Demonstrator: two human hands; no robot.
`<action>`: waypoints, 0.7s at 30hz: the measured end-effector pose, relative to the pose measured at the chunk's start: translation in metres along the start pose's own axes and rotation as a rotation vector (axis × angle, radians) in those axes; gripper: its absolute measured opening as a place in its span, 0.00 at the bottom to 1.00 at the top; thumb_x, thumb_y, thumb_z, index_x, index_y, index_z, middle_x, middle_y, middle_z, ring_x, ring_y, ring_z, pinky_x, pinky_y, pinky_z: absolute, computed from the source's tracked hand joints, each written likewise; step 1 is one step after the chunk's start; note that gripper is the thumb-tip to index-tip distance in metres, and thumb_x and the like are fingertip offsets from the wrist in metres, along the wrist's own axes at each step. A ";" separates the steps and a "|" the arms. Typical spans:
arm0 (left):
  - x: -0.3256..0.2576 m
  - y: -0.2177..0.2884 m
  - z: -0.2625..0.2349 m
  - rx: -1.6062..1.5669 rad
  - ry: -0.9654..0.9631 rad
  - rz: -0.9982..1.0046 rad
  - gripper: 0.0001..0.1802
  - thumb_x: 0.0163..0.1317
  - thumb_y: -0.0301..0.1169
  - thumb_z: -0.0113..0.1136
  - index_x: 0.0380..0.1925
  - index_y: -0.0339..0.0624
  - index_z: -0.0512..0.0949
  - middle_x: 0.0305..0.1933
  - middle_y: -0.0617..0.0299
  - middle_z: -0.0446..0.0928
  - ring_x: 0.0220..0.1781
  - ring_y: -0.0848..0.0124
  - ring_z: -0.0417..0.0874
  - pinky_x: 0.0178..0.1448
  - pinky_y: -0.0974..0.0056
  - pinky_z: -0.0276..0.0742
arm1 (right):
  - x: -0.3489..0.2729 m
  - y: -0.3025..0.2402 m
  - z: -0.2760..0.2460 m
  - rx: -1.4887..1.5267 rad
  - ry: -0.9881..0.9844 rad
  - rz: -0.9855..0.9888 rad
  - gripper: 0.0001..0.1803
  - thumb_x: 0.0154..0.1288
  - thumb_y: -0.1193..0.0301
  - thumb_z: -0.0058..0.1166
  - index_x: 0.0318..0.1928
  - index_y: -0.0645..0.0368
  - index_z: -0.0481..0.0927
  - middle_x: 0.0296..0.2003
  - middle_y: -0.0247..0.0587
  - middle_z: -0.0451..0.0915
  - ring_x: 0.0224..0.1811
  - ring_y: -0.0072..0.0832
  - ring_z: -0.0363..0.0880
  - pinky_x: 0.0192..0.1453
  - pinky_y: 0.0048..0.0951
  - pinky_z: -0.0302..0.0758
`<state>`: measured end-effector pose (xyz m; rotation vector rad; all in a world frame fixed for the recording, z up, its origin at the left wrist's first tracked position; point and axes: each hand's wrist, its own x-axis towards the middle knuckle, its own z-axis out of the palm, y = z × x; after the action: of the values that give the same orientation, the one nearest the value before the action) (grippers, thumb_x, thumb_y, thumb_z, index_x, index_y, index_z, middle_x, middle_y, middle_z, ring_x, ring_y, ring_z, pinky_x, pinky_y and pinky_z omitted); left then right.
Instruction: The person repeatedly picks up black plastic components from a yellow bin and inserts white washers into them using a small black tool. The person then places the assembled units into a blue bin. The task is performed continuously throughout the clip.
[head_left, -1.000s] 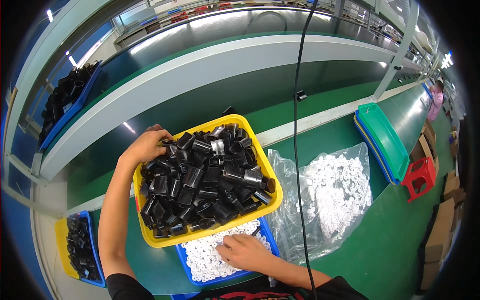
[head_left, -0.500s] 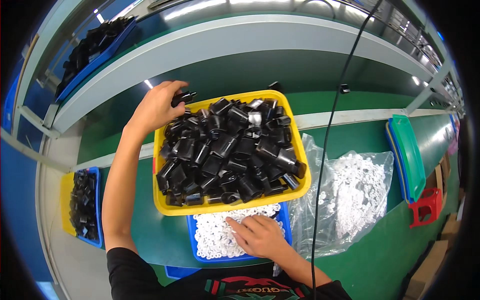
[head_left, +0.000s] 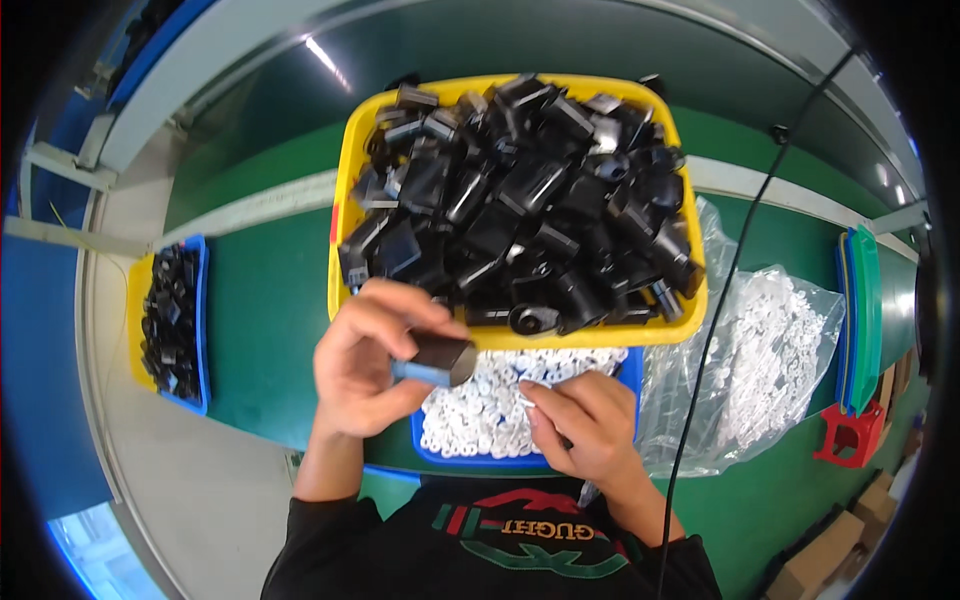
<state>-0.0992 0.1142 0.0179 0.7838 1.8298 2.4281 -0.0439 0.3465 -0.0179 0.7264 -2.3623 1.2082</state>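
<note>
A black plastic housing (head_left: pixel 447 360) is gripped between the thumb and fingers of my left hand (head_left: pixel 365 365), tilted, just in front of the yellow bin. My right hand (head_left: pixel 585 425) pinches a small white plastic ring (head_left: pixel 526 402) at its fingertips, to the right of the housing and apart from it. Below both hands lies a blue tray (head_left: pixel 500 460) full of loose white rings (head_left: pixel 470 415). Beyond it stands the yellow bin (head_left: pixel 520 345), heaped with black housings (head_left: pixel 520 200). Its front rim overhangs the back of the blue tray.
A clear plastic bag (head_left: pixel 770 350) of white rings lies right of the trays. Stacked trays (head_left: pixel 862 320) and a red stool (head_left: pixel 850 432) are at the far right. More black parts fill a tray (head_left: pixel 175 320) at the left. A black cable (head_left: pixel 735 270) hangs across the right side.
My left hand has come from the bin's far left corner to above the blue tray with a housing. My right hand has risen from the rings with one pinched. The view has shifted.
</note>
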 end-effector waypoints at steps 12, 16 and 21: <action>-0.022 -0.030 0.011 -0.170 -0.080 -0.110 0.25 0.54 0.11 0.65 0.39 0.41 0.58 0.50 0.30 0.76 0.57 0.40 0.79 0.57 0.49 0.84 | 0.040 -0.031 -0.014 -0.010 0.012 -0.063 0.21 0.43 0.76 0.72 0.43 0.58 0.84 0.23 0.30 0.73 0.20 0.25 0.68 0.22 0.25 0.62; -0.023 -0.033 0.014 -0.251 -0.070 -0.153 0.27 0.55 0.16 0.68 0.39 0.43 0.56 0.49 0.28 0.76 0.56 0.39 0.80 0.58 0.47 0.83 | 0.040 -0.028 -0.010 0.030 0.008 -0.046 0.26 0.44 0.74 0.74 0.47 0.61 0.83 0.23 0.30 0.74 0.20 0.25 0.69 0.22 0.25 0.63; -0.026 -0.041 0.012 -0.453 -0.136 -0.114 0.21 0.59 0.16 0.61 0.43 0.41 0.59 0.56 0.24 0.71 0.63 0.43 0.75 0.63 0.52 0.78 | 0.037 -0.028 -0.006 0.052 -0.012 0.019 0.28 0.45 0.71 0.74 0.50 0.63 0.81 0.23 0.31 0.74 0.20 0.25 0.69 0.23 0.25 0.63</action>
<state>-0.0839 0.1308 -0.0268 0.7545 1.1742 2.4979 -0.0558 0.3278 0.0237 0.7311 -2.3605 1.2804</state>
